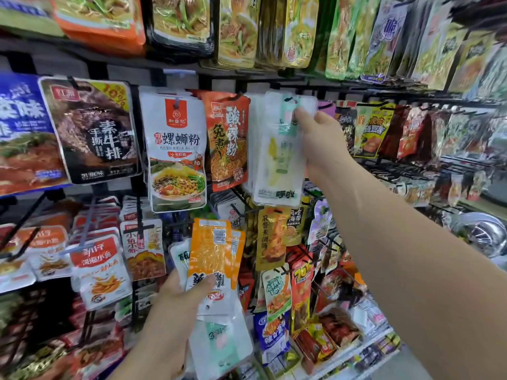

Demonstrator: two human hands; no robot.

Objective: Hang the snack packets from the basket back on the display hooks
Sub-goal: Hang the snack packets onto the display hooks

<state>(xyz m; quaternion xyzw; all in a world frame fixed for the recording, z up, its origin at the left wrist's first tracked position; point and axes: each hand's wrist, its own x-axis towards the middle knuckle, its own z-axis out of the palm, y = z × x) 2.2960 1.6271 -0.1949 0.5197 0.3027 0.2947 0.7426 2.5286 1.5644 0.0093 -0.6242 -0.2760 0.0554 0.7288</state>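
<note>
A black wire rack (pixel 343 88) fills the view, and its rows are crowded with hanging snack packets. The right hand (pixel 321 138) pinches the top of a white packet (pixel 279 160) in the middle row, just beside an orange noodle packet (pixel 227 141). Lower, the left hand (pixel 178 292) grips a bundle of orange and white packets (pixel 212 250) in front of the rack.

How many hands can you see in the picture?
2. The left hand is low down, holding a bunch of packets. The right hand is higher up, pinching the top of a white packet.
</note>
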